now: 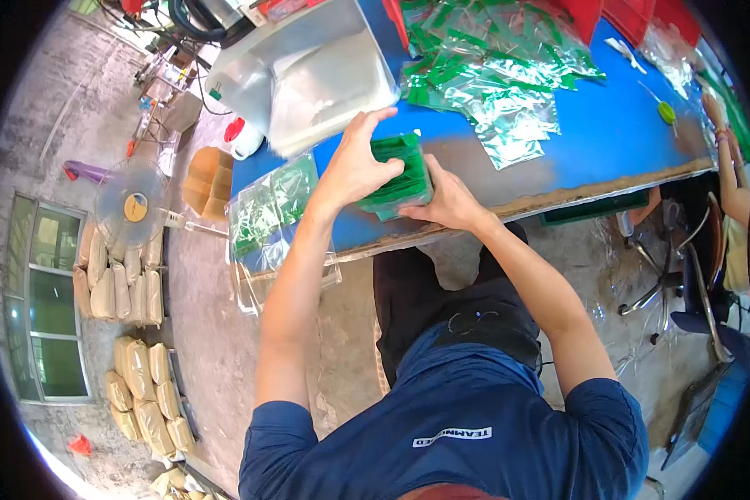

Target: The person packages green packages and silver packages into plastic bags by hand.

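A thick stack of green packets [398,177] stands on its edge near the front of the blue table [608,133]. My left hand [354,162] grips the stack's left side, fingers over its top. My right hand [446,198] presses against the stack's right and lower side. Both hands squeeze the stack between them. Just left of my left hand lies a clear bag with green packets [271,208], overhanging the table's edge.
A heap of clear and green bags [492,67] lies further back on the table. A large clear plastic sheet pile [308,71] sits at the table's left. Another person's arm [729,167] reaches in at right. A fan [133,204] and stacked sacks [125,283] stand on the floor at left.
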`<state>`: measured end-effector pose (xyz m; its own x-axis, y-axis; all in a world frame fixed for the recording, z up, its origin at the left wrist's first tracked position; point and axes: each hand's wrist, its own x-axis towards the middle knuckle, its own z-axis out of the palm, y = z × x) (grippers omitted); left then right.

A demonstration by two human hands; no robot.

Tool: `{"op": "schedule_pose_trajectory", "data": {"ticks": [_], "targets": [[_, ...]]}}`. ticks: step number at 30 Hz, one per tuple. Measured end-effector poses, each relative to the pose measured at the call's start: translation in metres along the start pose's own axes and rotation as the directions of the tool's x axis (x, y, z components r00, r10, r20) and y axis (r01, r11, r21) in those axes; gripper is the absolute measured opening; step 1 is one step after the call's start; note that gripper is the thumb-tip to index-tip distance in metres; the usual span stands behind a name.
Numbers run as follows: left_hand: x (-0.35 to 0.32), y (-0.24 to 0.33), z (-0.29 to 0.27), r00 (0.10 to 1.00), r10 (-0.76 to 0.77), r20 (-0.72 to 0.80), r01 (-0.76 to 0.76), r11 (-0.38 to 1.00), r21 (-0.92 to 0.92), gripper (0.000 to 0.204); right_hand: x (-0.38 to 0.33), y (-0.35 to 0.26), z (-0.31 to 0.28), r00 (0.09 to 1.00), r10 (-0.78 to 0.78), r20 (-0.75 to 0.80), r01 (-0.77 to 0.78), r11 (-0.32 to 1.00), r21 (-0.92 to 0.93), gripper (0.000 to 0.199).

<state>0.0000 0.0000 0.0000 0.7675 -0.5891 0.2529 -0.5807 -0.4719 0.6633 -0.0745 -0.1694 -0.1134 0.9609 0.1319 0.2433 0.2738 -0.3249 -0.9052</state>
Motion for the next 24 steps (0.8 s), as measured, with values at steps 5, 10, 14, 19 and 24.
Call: {"op": "schedule_pose_trajectory", "data": {"ticks": [5,10,14,19,24], "targets": [[0.013,-0.005,-0.012,0.983,0.002,0.184,-0.043,0.974,0.221,0.068,-0.001,-0.004,0.006,0.998,-0.015,-0.059,0.016,1.000,0.017,0.079],[0.000,-0.070,-0.026,0.955,-0.196,0.224,0.247,0.941,-0.230,0.061,0.001,0.002,0.001,0.999,-0.016,-0.048,0.018,0.999,0.044,0.081],[-0.043,-0.094,0.023,0.937,-0.310,0.163,0.290,0.429,-0.855,0.063,0.000,-0.001,-0.004,1.000,0.007,-0.025,-0.005,0.999,0.049,0.079],[-0.081,-0.085,0.070,0.997,0.010,-0.078,-0.078,0.082,-0.994,0.088,0.003,0.004,-0.003,1.000,0.025,0.008,-0.026,0.997,0.066,0.086],[-0.080,-0.082,0.061,0.954,-0.294,0.064,0.250,0.653,-0.715,0.099,0.002,0.007,-0.003,0.992,-0.105,0.065,0.103,0.994,0.026,0.090]]}}
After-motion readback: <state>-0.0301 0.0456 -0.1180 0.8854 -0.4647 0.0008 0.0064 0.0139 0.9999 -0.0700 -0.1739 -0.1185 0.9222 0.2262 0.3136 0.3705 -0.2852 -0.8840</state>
